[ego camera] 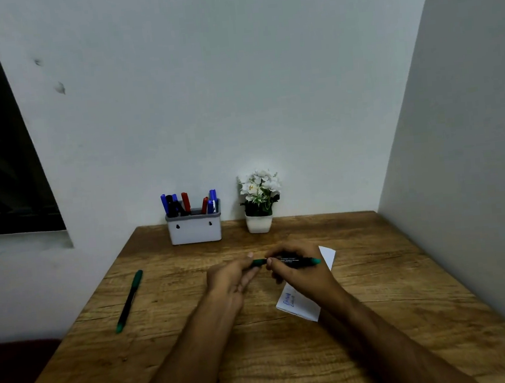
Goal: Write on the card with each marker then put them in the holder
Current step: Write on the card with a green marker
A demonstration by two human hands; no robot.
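A green marker lies level between both hands above the table's middle. My right hand is closed around its black barrel, with the green tail end poking out to the right. My left hand pinches the green cap end with thumb and fingers. Under my right hand lies the white card, with blue writing near its lower left corner. A second green marker rests on the table to the left. The white holder stands at the back with several blue, red and black markers in it.
A white pot of white flowers stands to the right of the holder against the back wall. The wooden table meets a wall on the right and has an open edge on the left. A dark window is at upper left.
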